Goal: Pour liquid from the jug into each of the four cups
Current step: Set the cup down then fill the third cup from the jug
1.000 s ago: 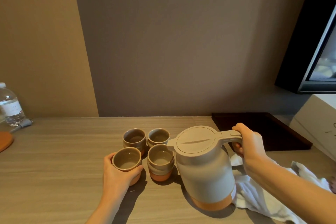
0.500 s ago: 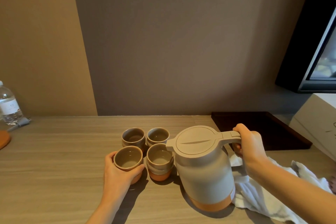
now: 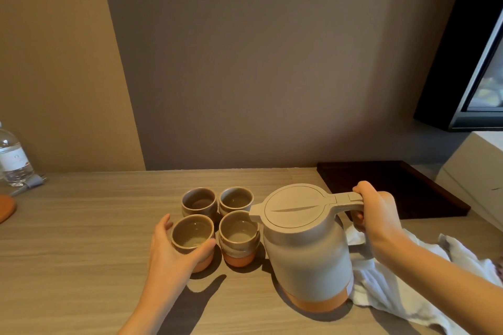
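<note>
While the left hand [image 3: 170, 249] curls round the near-left cup [image 3: 192, 236], the right hand [image 3: 377, 215] grips the jug [image 3: 307, 250] by its handle. Upright on the wooden table [image 3: 81, 253], the jug has its spout above the near-right cup [image 3: 238, 239]; two more cups [image 3: 200, 200] stand behind, a white cloth [image 3: 394, 285] beside.

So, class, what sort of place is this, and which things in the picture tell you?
Probably a hotel room, not certain: a matching jug and four cups on a wooden counter, a dark serving tray at the back, and a small water bottle at the left.
</note>
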